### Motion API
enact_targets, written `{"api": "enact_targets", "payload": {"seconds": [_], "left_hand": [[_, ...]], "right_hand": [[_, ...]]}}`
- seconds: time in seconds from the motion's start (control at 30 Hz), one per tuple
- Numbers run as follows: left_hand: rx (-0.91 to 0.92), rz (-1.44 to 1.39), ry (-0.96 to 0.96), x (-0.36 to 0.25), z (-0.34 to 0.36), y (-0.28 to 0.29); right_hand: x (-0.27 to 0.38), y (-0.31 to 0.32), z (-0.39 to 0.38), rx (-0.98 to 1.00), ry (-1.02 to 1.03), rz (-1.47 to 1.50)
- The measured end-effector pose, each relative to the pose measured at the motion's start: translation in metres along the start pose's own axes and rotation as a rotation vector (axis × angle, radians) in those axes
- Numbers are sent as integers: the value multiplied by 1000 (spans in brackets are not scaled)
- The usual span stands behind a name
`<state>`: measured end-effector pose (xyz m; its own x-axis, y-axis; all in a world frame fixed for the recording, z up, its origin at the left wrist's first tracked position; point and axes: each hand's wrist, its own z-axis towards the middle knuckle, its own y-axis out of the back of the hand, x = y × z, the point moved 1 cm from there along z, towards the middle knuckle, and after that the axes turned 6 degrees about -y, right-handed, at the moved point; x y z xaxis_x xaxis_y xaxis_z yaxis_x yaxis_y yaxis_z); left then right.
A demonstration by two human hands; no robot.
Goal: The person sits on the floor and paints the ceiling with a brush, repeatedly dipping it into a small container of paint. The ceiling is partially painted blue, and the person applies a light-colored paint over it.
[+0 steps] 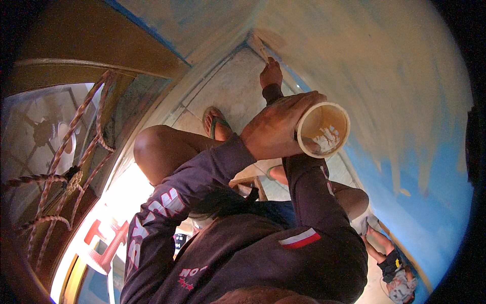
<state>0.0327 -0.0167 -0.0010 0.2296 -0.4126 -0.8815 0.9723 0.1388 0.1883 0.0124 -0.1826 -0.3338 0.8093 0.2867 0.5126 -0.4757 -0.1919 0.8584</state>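
Observation:
My left hand [283, 124] is wrapped around a cream-coloured tub [340, 133], tilted so its open mouth shows. White paint [326, 139] clings to the inside of it. Beyond, my right hand [271, 74] reaches to the low corner where the walls meet the floor. Its fingers are closed on a slim, pale paintbrush [261, 49], whose tip is at the foot of the wall. Cream streaks run down over blue on the right wall [395, 101]. My left hand and the tub partly cover my right forearm.
Below lies a tiled floor [223, 81], with my sandalled foot [217, 123] on it. Left of me, twisted ropes [86, 109] hang by brown furniture [101, 35] and a pink frame-like object [109, 243]. Another person [390, 263] is at the lower right, near the wall.

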Motion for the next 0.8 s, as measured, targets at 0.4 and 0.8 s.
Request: {"api": "enact_targets", "payload": {"seconds": [0.4, 0.8], "left_hand": [[40, 62, 48, -12, -5, 0], [31, 41, 9, -7, -14, -13]], "right_hand": [[-50, 14, -31, -146, -32, -3], [-94, 67, -76, -136, -143, -2]]}}
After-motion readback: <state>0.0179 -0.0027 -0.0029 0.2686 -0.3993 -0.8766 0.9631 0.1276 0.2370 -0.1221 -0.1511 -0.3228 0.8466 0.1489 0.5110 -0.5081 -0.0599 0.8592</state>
